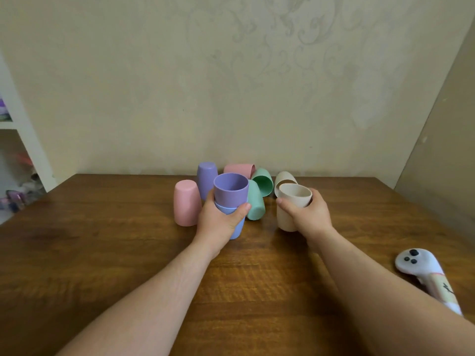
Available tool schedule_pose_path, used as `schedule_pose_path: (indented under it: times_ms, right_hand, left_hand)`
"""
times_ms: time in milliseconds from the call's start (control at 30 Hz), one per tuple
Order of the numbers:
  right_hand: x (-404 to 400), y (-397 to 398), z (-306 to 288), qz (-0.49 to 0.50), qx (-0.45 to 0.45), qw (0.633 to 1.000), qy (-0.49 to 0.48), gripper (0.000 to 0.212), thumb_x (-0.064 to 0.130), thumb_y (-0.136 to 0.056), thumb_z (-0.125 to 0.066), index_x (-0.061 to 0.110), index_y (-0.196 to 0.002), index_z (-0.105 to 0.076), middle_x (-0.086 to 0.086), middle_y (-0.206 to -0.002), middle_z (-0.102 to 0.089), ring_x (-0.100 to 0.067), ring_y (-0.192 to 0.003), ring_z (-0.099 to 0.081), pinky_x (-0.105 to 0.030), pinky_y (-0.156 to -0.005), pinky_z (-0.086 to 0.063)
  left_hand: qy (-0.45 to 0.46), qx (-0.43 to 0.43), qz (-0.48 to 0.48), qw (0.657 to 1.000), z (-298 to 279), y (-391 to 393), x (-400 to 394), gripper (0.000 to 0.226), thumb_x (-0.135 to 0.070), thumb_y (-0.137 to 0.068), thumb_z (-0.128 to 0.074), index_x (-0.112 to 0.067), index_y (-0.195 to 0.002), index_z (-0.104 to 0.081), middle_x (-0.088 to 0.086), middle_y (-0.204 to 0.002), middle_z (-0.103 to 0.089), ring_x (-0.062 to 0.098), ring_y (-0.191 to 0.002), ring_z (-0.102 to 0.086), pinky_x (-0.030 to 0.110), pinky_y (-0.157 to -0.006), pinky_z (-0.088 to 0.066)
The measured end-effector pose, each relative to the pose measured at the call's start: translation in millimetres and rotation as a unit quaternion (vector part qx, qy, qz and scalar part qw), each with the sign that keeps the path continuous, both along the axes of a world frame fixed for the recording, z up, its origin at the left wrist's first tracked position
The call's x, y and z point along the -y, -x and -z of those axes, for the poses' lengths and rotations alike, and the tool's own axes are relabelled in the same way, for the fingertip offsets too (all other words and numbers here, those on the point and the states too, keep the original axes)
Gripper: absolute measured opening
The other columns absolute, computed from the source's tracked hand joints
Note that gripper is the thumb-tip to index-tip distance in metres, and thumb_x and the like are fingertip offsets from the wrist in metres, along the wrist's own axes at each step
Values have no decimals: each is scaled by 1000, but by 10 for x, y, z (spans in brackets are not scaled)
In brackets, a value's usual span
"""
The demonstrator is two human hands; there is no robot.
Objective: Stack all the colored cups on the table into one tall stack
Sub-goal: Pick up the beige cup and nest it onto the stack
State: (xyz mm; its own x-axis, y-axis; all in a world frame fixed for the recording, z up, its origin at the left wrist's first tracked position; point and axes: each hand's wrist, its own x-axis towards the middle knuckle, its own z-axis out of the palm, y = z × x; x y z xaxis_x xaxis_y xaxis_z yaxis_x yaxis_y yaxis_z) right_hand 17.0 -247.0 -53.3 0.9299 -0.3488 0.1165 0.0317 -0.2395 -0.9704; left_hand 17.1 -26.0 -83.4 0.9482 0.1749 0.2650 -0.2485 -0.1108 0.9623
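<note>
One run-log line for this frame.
left hand: holds purple cup nested in blue cup | right hand: grips beige cup | stack: incomplete

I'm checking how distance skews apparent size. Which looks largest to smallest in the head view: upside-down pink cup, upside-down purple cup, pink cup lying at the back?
1. Upside-down pink cup
2. Upside-down purple cup
3. Lying pink cup, partly hidden.
Nearness probably explains the differences.

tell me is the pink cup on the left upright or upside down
Upside down. The pink cup stands on the table with its closed base on top and its wider rim down.
</note>
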Motion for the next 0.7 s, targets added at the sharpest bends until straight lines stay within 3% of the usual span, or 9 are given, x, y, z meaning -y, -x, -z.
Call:
schedule_pose_path:
  times_ms: [100, 200, 300, 367, 433, 567, 633, 700]
  right_hand:
    - [-263, -32, -426, 12, 84, 995, -55, 66, 49, -71, -92, 33, -125, -58, 13, -114, -68, -17, -109, -70, -46, -96, -60]
    - [-594, 5, -928, -45, 136, 986, -82, 66, 45, -79, -90, 33, -131, -52, 14, -117, -66, -9, -105, -69, -43, -93, -62]
    - [-959, 50, -1137, -119, 160, 978, -60, 82, 51, -67, -91, 32, -136, -51, 10, -121, -67, -11, -107, -71, -42, -90, -64]
    - [-1133, 55, -1099, -152, 161, 975, -14, 89, 57, -59, -89, 36, -137, -50, 11, -122, -69, -13, -110, -71, -40, -91, -63]
    - [-1202, 52, -991, -164, 161, 973, 28, 87, 54, -64, -91, 38, -139, -49, 13, -123, -68, -12, -112, -69, -38, -94, -61]
    - [-1164, 22, -633, -163, 136, 976, 55, 88, 53, -67, -92, 37, -141, -47, 6, -129, -66, -14, -116, -67, -38, -98, -59]
    - [-1161, 11, -440, -172, 131, 975, 46, 84, 54, -69, -89, 38, -139, -47, 4, -133, -64, -14, -118, -66, -43, -103, -57]
    - [-1182, 20, -323, -173, 144, 974, 22, 75, 53, -72, -87, 39, -134, -48, 5, -131, -65, -13, -119, -66, -46, -103, -57]
  left_hand:
    - [14, -11, 2, 1000, 1, 20, 28, 80, -53, -65, -93, -36, -136, -62, -13, -126, -75, 10, -114, -74, 36, -96, -62]
    - [15, -31, 3, 999, -48, 29, 42, 73, -45, -72, -95, -38, -134, -58, -16, -123, -72, 7, -112, -71, 27, -88, -57]
    - [-9, -46, 0, 999, -115, 58, 46, 67, -38, -83, -92, -40, -135, -50, -22, -119, -65, -2, -104, -63, 16, -78, -47]
    - [-7, -49, 4, 999, -121, 62, 46, 69, -39, -85, -91, -42, -138, -48, -26, -118, -63, -6, -104, -61, 14, -79, -45]
    - [-9, -48, -4, 999, -125, 79, 41, 70, -37, -85, -91, -44, -139, -48, -27, -118, -63, -7, -103, -62, 16, -83, -47]
    - [-22, -40, -25, 999, -103, 90, 30, 85, -18, -85, -91, -32, -156, -46, -26, -118, -62, -5, -103, -64, 30, -99, -53]
    - [-35, -37, -18, 999, -93, 92, 21, 84, -9, -86, -88, -30, -157, -47, -30, -116, -60, -11, -100, -61, 29, -98, -54]
    - [-48, -30, -19, 998, -78, 80, 13, 85, -4, -86, -87, -28, -157, -48, -25, -118, -62, -7, -101, -63, 26, -94, -54]
